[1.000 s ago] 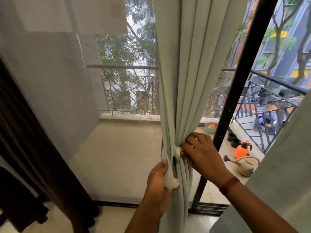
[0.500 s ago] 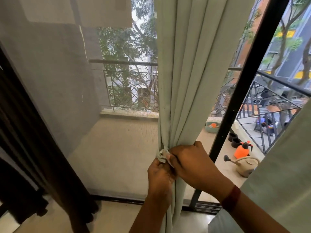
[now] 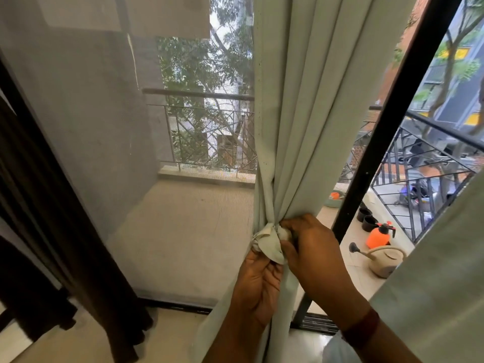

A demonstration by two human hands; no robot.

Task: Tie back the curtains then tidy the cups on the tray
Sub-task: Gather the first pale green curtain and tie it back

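Head view: a pale green curtain point(image 3: 301, 127) is seen gathered into a narrow bunch just above and between the two hands, in front of a balcony door
Curtain: it is hung straight down from the top of the picture, is drawn in tight at the height of the hands, and is let fall loose again below them, past the left wrist
Tie-back: a strip of the same pale cloth point(image 3: 268, 244) is wound round the gathered folds and bunched into a knot, which is touched by both hands
Left hand: the left hand point(image 3: 258, 286) is raised from below; the lower flap of the tie-back is pinched between its thumb and curled fingers
Right hand: the right hand point(image 3: 311, 247) is brought in from the right, knuckles up; its fingers are curled onto the right side of the knot, so the tie-back is grasped there; a dark red wristband point(image 3: 362, 327) is worn on that wrist
Left of the hands: a grey insect screen point(image 3: 91, 127) is stretched across the opening, and a dark brown curtain point(image 3: 52, 231) is hung further left
Right of the hands: a black door frame point(image 3: 387, 132) is set slanting just behind the right hand; beyond it, on the balcony floor, a beige watering can point(image 3: 385, 260), an orange spray bottle point(image 3: 378, 235) and two black pots point(image 3: 366, 218) are stood near one another
Above the right forearm: a second pale curtain point(image 3: 445, 271) is seen
Beyond the hands: a balcony railing point(image 3: 209, 132) is seen through the screen, with trees behind it
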